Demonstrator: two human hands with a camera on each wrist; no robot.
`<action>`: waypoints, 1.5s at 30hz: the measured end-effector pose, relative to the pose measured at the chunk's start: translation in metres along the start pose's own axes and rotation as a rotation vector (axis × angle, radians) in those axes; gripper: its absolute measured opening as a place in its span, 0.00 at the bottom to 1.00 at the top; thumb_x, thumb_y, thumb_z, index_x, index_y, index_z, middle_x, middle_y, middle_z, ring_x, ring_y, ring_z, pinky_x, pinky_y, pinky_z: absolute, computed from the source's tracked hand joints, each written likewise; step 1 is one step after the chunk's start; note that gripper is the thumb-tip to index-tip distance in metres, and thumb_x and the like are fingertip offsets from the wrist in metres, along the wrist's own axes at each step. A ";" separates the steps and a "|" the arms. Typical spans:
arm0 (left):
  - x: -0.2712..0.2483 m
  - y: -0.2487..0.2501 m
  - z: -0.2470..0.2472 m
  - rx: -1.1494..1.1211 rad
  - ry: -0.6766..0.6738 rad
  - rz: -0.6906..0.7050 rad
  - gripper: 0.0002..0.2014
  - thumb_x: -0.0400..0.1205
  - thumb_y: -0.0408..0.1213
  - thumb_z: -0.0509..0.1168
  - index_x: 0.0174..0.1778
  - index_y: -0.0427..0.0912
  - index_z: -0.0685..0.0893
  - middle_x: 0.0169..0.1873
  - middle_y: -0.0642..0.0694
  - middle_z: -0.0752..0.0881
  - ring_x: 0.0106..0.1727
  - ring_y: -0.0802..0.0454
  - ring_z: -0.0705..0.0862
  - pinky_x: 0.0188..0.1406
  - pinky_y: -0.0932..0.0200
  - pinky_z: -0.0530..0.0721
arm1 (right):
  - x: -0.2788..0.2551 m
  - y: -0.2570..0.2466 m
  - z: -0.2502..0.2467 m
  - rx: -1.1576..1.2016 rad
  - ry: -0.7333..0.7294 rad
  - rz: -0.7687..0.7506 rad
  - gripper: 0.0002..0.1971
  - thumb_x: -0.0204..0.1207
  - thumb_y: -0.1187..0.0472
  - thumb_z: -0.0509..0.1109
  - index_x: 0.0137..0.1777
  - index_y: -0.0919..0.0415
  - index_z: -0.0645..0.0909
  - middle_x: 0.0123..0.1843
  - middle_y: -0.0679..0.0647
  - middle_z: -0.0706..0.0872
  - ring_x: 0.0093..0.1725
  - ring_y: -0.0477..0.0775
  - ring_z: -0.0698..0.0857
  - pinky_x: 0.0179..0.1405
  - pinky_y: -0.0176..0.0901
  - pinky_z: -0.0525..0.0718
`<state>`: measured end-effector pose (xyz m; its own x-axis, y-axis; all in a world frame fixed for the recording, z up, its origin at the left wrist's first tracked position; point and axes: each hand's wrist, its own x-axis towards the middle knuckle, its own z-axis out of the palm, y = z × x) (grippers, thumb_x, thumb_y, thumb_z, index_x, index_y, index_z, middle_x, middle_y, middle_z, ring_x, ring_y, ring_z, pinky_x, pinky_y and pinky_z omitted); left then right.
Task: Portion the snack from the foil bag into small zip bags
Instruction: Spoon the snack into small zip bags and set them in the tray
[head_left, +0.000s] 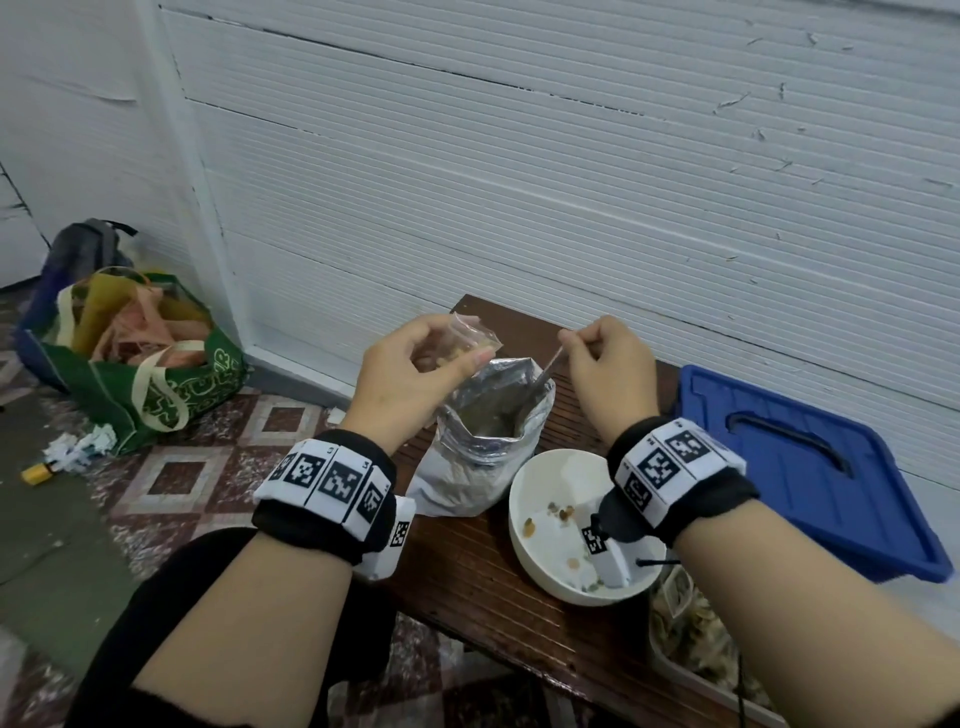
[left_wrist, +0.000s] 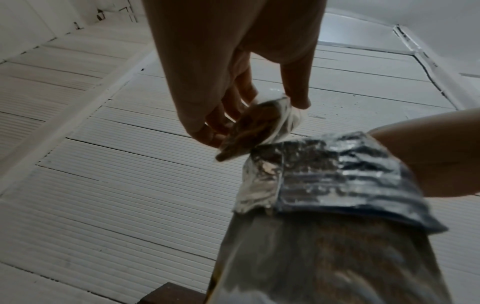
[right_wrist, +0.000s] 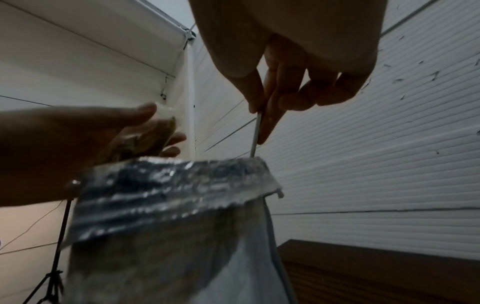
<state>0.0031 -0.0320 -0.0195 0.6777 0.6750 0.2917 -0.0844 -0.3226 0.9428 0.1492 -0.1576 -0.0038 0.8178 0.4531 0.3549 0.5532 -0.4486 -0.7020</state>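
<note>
Dark brown slatted wood is making up the desk (head_left: 467, 561), which is standing against a white ribbed wall (head_left: 571, 182), with patterned floor tiles (head_left: 171, 467) lying to its left. On the desk the foil bag (head_left: 483, 441) is standing upright with its mouth open and its rim folded down, just behind a white bowl (head_left: 524, 499) that is holding a few snack bits. The left hand (head_left: 410, 384) is holding a small zip bag (head_left: 467, 343), partly filled, above the foil bag's left rim, its grip pinching the plastic between thumb and curled fingers. The right hand (head_left: 608, 369) is pinching a thin spoon handle (head_left: 550, 364), whose lower end is dipping into the foil bag. A blue lid (head_left: 800, 467) is lying to the right, near the desk's edge. A green tote (head_left: 140, 374) is sitting well apart on the floor.
</note>
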 end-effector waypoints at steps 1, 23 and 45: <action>-0.001 0.000 0.000 0.000 -0.001 0.007 0.13 0.72 0.47 0.77 0.52 0.56 0.88 0.50 0.51 0.89 0.47 0.58 0.86 0.40 0.69 0.82 | -0.002 0.003 0.005 -0.008 -0.013 -0.005 0.13 0.77 0.52 0.70 0.31 0.46 0.74 0.33 0.45 0.83 0.44 0.57 0.83 0.59 0.62 0.78; -0.010 0.025 0.006 -0.074 0.041 0.101 0.12 0.74 0.38 0.75 0.53 0.52 0.88 0.46 0.52 0.90 0.45 0.63 0.87 0.46 0.67 0.85 | -0.026 -0.004 -0.014 0.212 -0.029 0.011 0.08 0.79 0.53 0.69 0.38 0.52 0.82 0.39 0.48 0.85 0.40 0.42 0.80 0.41 0.29 0.75; -0.086 0.044 0.123 -0.038 -0.387 0.118 0.23 0.66 0.49 0.77 0.58 0.55 0.86 0.50 0.55 0.88 0.50 0.62 0.87 0.51 0.64 0.85 | -0.105 0.050 -0.144 0.239 0.048 0.156 0.13 0.75 0.55 0.72 0.31 0.58 0.87 0.32 0.48 0.88 0.39 0.42 0.85 0.41 0.37 0.78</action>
<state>0.0309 -0.1857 -0.0230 0.8861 0.3328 0.3226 -0.2000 -0.3534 0.9139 0.1140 -0.3387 0.0130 0.8999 0.3532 0.2557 0.3713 -0.3133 -0.8741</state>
